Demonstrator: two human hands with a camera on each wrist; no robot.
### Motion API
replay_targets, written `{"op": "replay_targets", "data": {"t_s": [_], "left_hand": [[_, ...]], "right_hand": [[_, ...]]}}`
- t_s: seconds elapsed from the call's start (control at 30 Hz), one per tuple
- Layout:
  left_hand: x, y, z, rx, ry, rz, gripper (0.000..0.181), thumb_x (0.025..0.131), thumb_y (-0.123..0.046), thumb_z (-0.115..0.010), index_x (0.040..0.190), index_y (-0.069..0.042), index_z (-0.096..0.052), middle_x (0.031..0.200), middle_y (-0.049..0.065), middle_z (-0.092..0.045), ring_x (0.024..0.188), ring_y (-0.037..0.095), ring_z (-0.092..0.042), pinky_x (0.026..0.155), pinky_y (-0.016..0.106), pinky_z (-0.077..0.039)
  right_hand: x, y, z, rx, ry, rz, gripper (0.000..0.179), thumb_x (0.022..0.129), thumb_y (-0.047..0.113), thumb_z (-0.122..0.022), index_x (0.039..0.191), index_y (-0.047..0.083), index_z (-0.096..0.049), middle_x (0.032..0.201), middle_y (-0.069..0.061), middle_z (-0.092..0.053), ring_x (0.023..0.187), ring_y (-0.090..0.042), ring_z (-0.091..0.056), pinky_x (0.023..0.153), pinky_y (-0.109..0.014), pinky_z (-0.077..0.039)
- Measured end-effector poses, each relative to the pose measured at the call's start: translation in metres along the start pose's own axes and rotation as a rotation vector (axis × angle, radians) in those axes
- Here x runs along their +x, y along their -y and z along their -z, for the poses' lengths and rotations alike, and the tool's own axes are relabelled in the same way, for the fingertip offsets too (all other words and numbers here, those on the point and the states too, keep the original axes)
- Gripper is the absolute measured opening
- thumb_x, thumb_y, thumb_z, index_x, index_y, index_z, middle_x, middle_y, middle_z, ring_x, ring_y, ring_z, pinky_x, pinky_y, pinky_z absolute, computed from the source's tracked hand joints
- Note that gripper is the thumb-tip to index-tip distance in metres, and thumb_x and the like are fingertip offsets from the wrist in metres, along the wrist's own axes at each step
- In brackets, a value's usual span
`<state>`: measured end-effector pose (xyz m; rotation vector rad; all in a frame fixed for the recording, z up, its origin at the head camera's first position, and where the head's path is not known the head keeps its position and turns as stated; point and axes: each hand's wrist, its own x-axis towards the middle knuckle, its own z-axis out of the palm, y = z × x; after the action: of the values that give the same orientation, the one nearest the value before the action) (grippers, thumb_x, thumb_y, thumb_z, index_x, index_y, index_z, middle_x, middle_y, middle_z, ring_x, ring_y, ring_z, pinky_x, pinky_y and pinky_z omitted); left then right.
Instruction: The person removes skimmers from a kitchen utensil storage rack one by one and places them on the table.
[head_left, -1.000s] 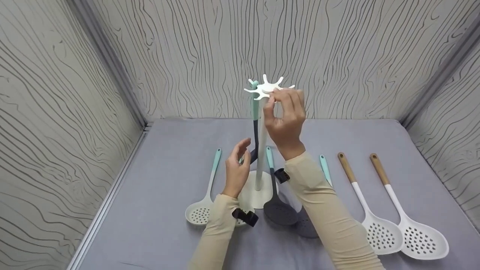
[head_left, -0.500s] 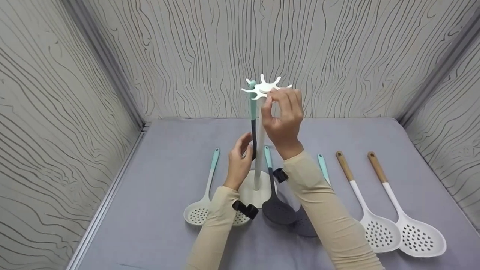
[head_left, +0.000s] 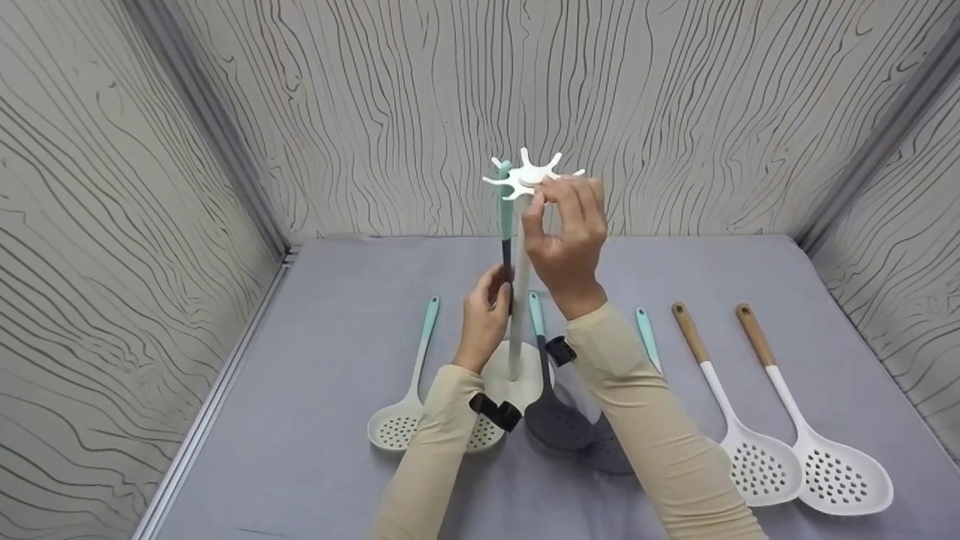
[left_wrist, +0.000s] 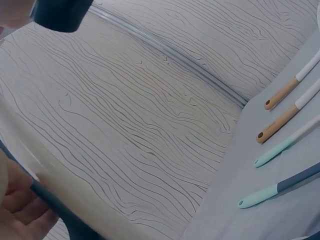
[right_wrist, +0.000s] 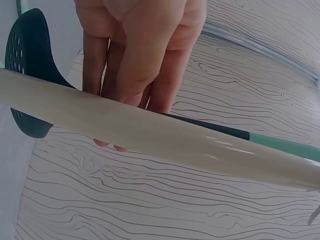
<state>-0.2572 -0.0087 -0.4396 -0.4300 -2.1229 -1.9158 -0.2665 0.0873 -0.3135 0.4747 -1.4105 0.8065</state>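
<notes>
A white utensil stand (head_left: 517, 330) rises at the middle of the table, topped by a star-shaped ring of hooks (head_left: 529, 178). From one hook on its left side hangs a dark skimmer with a mint handle (head_left: 506, 214); its perforated head (right_wrist: 37, 45) shows in the right wrist view. My left hand (head_left: 482, 319) holds the skimmer's dark shaft between thumb and fingers, beside the pole. Up at the top, my right hand (head_left: 571, 240) pinches the near right edge of the hook ring with thumb and fingertips.
Two cream skimmers (head_left: 394, 431) lie left of and before the stand's base, the second partly behind my left wrist. A dark skimmer (head_left: 559, 427) lies near the base. Two white skimmers with wooden handles (head_left: 844, 472) lie at right. Patterned walls (head_left: 420, 112) enclose the table.
My left hand has moved slightly up and right and closed on the skimmer's shaft, which now hangs straighter beside the pole. My right hand keeps its pinch on the hook ring.
</notes>
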Motion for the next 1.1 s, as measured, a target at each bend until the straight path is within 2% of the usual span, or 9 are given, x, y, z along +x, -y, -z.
{"op": "replay_targets", "data": {"t_s": [0.1, 0.33, 0.47, 0.7, 0.93, 1.1], "left_hand": [[-0.0004, -0.0008, -0.0001, 0.008, -0.002, -0.004, 0.035, 0.100, -0.004, -0.044, 0.132, 0.008, -0.049, 0.123, 0.026, -0.061, 0.117, 0.036, -0.061, 0.097, 0.041, -0.055], [0.0016, 0.0005, 0.0000, 0.029, -0.016, -0.032, 0.034, 0.100, -0.005, -0.044, 0.130, 0.010, -0.050, 0.118, 0.027, -0.062, 0.114, 0.038, -0.061, 0.099, 0.041, -0.053], [0.0011, -0.0011, 0.0012, 0.052, -0.023, -0.046, 0.034, 0.101, -0.006, -0.042, 0.130, 0.009, -0.050, 0.117, 0.027, -0.062, 0.112, 0.038, -0.062, 0.096, 0.044, -0.054], [0.0003, -0.0009, 0.0017, 0.016, -0.044, -0.016, 0.028, 0.100, -0.004, -0.042, 0.122, 0.008, -0.055, 0.112, 0.029, -0.064, 0.106, 0.039, -0.064, 0.088, 0.052, -0.055], [-0.0013, -0.0025, 0.0027, 0.019, -0.052, -0.020, 0.027, 0.100, -0.004, -0.043, 0.121, 0.006, -0.057, 0.110, 0.027, -0.065, 0.098, 0.035, -0.066, 0.081, 0.047, -0.058], [-0.0012, -0.0027, 0.0034, 0.001, -0.059, -0.020, 0.026, 0.100, -0.004, -0.044, 0.119, 0.007, -0.059, 0.109, 0.028, -0.066, 0.096, 0.038, -0.067, 0.080, 0.043, -0.059]], "right_hand": [[0.0002, 0.0015, -0.0001, 0.000, 0.003, -0.002, 0.006, 0.079, -0.002, -0.057, 0.075, -0.003, -0.062, 0.079, -0.016, -0.066, 0.075, -0.028, -0.053, 0.070, -0.035, -0.049], [0.0002, 0.0028, -0.0003, -0.005, -0.001, -0.005, 0.006, 0.078, -0.002, -0.058, 0.074, -0.002, -0.062, 0.079, -0.015, -0.066, 0.074, -0.028, -0.054, 0.069, -0.036, -0.049], [0.0000, 0.0009, -0.0003, -0.002, -0.007, 0.006, 0.007, 0.078, -0.004, -0.057, 0.073, -0.002, -0.061, 0.079, -0.016, -0.066, 0.074, -0.028, -0.053, 0.068, -0.037, -0.048], [-0.0010, 0.0001, -0.0005, 0.000, -0.008, 0.010, 0.007, 0.078, -0.003, -0.056, 0.072, -0.003, -0.060, 0.078, -0.016, -0.065, 0.074, -0.028, -0.053, 0.069, -0.036, -0.048], [-0.0002, 0.0011, 0.0001, -0.003, -0.006, -0.001, 0.007, 0.078, -0.003, -0.057, 0.073, -0.002, -0.060, 0.078, -0.016, -0.065, 0.074, -0.028, -0.053, 0.070, -0.035, -0.048], [0.0006, 0.0019, -0.0001, -0.006, -0.005, 0.002, 0.005, 0.078, -0.003, -0.058, 0.074, -0.002, -0.061, 0.078, -0.016, -0.065, 0.074, -0.028, -0.052, 0.069, -0.035, -0.048]]}}
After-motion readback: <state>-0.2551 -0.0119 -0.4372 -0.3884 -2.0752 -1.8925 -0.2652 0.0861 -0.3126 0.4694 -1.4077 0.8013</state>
